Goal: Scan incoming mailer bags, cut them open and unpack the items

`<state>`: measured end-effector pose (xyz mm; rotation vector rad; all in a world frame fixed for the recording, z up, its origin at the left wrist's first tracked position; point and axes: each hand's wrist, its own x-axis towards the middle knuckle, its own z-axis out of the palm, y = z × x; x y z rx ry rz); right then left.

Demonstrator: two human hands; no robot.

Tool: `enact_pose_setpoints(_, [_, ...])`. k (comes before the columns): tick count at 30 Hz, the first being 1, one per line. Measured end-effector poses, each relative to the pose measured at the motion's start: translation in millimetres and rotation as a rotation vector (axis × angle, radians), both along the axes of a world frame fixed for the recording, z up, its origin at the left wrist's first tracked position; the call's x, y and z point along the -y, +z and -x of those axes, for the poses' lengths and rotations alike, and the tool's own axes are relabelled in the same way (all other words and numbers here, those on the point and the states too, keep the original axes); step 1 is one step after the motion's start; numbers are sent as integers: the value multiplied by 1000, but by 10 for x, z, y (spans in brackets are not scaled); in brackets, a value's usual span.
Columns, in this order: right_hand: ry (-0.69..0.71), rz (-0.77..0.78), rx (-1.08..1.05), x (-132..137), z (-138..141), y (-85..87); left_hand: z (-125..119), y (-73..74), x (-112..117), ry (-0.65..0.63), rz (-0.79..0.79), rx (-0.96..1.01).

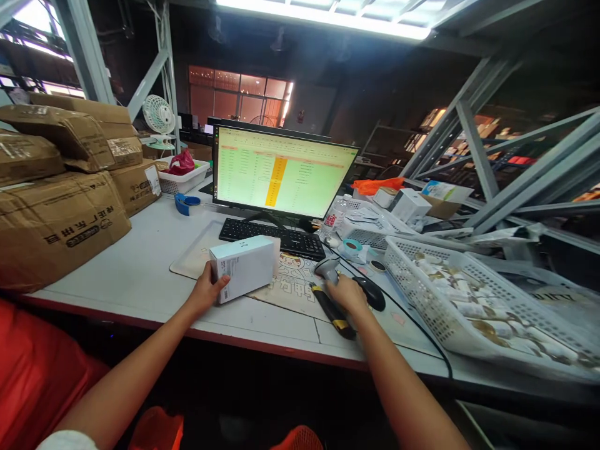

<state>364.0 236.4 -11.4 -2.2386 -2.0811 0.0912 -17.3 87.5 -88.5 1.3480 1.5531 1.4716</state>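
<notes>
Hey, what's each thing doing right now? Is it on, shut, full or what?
Left hand, holding the box.
White box, closed and tilted.
Right hand, curled against the scanner; grip unclear.
Grey barcode scanner, nose pointing up.
Computer monitor, on, showing a green spreadsheet.
Cardboard parcels, taped shut and stacked.
White plastic basket, full of rolled items.
Ceiling light, on.

On the surface (117, 294), cardboard boxes (56, 219) stack at left, a monitor (284, 172) stands behind a keyboard (272, 239), and a plastic basket (473, 300) sits right of the barcode scanner (328, 270).
</notes>
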Motion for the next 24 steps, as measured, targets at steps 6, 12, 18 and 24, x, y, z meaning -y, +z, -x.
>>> enact_pose_setpoints(6, [222,-194,-63,-306,462,274,-8,42,-7,11,6,-27])
enact_pose_setpoints(12, [321,-58,-71,-585,1042,160,15,37,-10,0,6,-31])
enact_pose_setpoints(18, [290,28,-83,-597,1188,103,-16,78,1,11,11,-20])
enact_pose_setpoints(24, [447,-29,-207,-585,1281,473,-5,83,12,-5,19,-20])
